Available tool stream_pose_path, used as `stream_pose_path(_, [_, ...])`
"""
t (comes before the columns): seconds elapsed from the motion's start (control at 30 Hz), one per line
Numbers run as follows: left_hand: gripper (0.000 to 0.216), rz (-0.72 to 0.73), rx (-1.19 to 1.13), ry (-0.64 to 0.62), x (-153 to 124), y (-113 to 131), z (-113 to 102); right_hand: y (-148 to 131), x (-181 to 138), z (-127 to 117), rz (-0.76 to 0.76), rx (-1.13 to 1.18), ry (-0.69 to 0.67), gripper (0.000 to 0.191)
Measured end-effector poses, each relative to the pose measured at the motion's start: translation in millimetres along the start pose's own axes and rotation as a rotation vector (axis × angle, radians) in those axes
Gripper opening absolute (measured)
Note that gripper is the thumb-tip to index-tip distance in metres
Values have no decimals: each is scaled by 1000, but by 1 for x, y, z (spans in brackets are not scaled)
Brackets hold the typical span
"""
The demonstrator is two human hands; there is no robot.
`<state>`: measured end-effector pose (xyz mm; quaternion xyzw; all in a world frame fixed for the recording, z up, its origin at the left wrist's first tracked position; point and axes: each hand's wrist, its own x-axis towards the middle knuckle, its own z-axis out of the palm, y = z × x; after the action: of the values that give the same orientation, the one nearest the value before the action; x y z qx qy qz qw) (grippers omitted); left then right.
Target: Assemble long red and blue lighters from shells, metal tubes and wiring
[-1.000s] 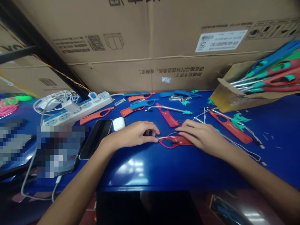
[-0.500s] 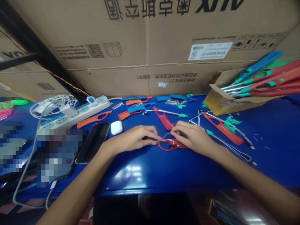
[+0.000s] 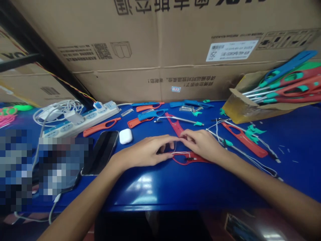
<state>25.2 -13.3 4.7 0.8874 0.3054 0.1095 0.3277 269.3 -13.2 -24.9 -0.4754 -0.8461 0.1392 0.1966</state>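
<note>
A red plastic handle shell (image 3: 188,158) with thin white wires on it lies flat on the blue table (image 3: 175,180). My left hand (image 3: 147,150) rests palm down just left of it, fingers stretched toward the shell's left end and touching the wires. My right hand (image 3: 200,143) lies over the shell's right part, its fingertips pinched together at the wires where they meet my left fingertips. What sits under the fingertips is hidden.
Loose red, orange and blue handle shells (image 3: 150,114), metal rods and teal clips lie behind my hands. A cardboard tray (image 3: 240,107) of assembled tools stands at the right. A phone (image 3: 101,152), a white earbud case (image 3: 125,136) and a power strip (image 3: 82,120) lie left. Cardboard boxes (image 3: 160,50) wall the back.
My right hand has slid left and its fingers have drawn up to meet the left fingertips above the shell. The left fingers have stretched slightly right. The view has shifted a little.
</note>
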Motion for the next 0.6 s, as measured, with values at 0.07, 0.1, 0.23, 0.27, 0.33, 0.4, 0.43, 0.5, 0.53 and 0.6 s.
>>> stream_pose_path(0.07, [40, 20, 68, 103, 5, 5, 8, 1, -1, -2, 6, 10, -11, 15])
stream_pose_path(0.1, [33, 43, 109, 157, 7, 8, 13, 1, -1, -2, 8, 8, -20, 14])
stream_pose_path(0.23, [22, 109, 242, 218, 16, 13, 29, 0, -4, -2, 3, -31, -44, 12])
stream_pose_path(0.27, [21, 114, 275, 205, 17, 13, 31, 0, -5, -2, -11, -31, -42, 12])
stream_pose_path(0.33, [21, 116, 327, 179, 17, 12, 32, 1, -7, -6, -53, -34, -17, 15])
stream_pose_path(0.4, [20, 109, 337, 165, 16, 12, 31, 3, -11, -15, -113, -63, 16, 23])
stream_pose_path(0.43, [19, 105, 329, 163, 15, 11, 30, 4, -13, -20, -154, -83, 19, 25])
stream_pose_path(0.5, [16, 96, 300, 167, 15, 12, 30, 6, -19, -31, -255, -104, -17, 26])
stream_pose_path(0.53, [14, 87, 281, 172, 15, 12, 30, 6, -22, -35, -307, -96, -54, 26])
stream_pose_path(0.6, [11, 50, 239, 192, 16, 14, 31, 6, -28, -41, -382, -78, -113, 28])
